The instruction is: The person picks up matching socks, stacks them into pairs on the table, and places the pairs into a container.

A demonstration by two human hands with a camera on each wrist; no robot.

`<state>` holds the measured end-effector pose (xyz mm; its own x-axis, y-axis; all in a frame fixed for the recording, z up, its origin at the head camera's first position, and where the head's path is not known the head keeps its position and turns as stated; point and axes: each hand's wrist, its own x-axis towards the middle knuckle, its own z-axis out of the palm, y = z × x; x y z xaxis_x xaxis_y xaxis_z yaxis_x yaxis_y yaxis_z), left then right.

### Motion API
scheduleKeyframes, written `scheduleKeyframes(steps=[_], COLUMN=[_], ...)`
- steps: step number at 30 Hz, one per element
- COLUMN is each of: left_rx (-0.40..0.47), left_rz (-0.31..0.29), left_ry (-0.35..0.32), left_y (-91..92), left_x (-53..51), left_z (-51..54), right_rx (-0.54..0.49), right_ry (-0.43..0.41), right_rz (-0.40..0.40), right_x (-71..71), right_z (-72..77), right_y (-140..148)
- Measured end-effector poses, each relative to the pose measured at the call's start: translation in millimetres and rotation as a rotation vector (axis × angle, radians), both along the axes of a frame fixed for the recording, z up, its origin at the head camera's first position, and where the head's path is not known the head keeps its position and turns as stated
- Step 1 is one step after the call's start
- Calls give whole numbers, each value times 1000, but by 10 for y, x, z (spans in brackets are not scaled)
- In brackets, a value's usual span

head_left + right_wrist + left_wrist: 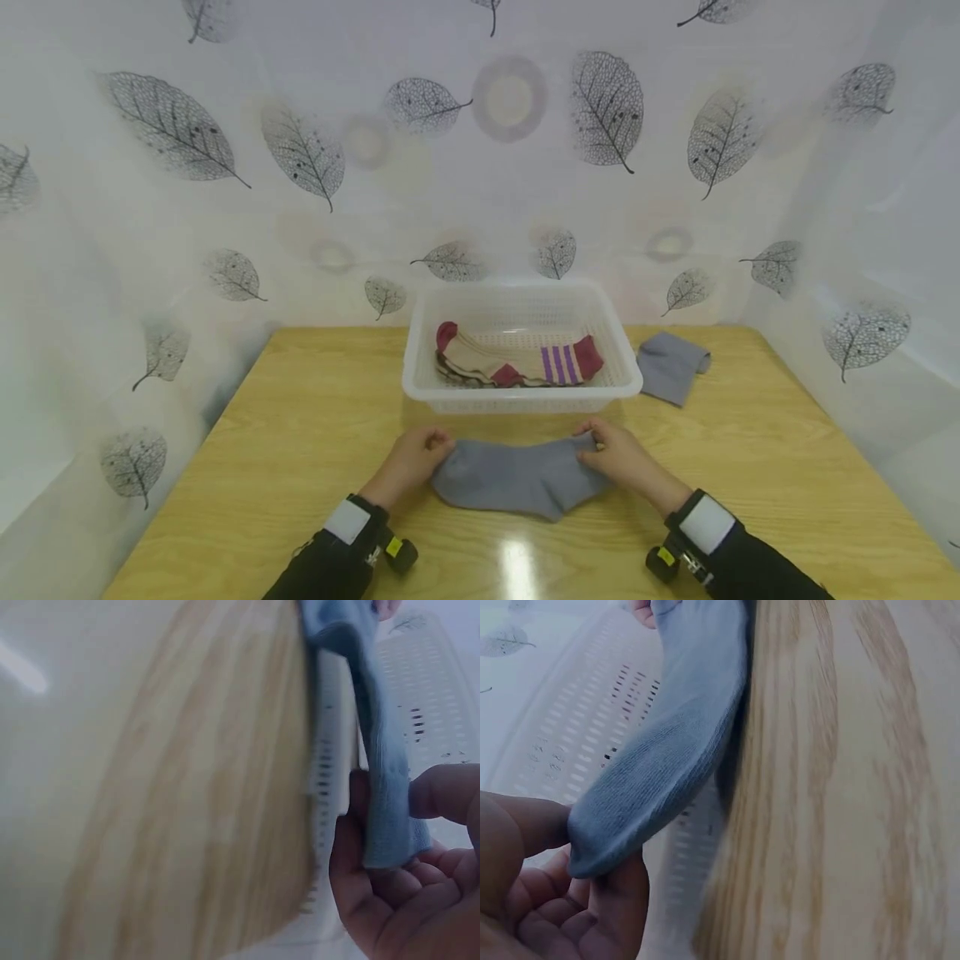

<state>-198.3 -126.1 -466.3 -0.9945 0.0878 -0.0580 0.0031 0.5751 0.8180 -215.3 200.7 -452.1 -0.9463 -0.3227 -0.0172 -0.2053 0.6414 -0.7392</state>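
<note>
A grey sock (517,477) stretches sideways between both hands, just in front of the white basket. My left hand (417,458) pinches its rounded toe end between thumb and fingers; the left wrist view shows that end of the sock (652,780) close up. At the other end, my right hand (617,454) pinches the cuff, thumb on one side and fingers on the other, as the right wrist view shows on the sock (386,787). A second grey sock (670,368) lies on the table, right of the basket, with one corner folded over.
A white plastic basket (525,406) with slotted walls stands at the back middle of the wooden table (315,417). Inside it lie beige socks (487,358) with dark red toe and heel and purple stripes. A leaf-patterned white curtain (450,192) surrounds the table's back and sides.
</note>
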Motion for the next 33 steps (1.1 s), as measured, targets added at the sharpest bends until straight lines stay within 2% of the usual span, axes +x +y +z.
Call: scheduleKeyframes(steps=[4,10,12,20,24,28,33], left_rx=[-17,-16,-33,-108,-137,-166,-183], left_rz=[-28,-67,-74,-71,-49,-27,-31], left_ry=[-37,-120,-129,-89,-99,-113,-84], left_y=[-17,-46,-50,-62,-91,-142,-193], left_x=[-21,-26,-27,-16,26,57,68], left_z=[-5,46,45,11,60,134,147], right_rx=[94,125,134,131,124,183,335], right_ry=[24,40,44,25,-10,17,83], right_rz=[-1,36,52,93,101,60,-104], right_x=[-44,-53,-53,-62,-91,-236,-548], right_z=[-41,-64,-74,-63,-24,50,91], right_y=[-7,-9,-11,27,126,335,698])
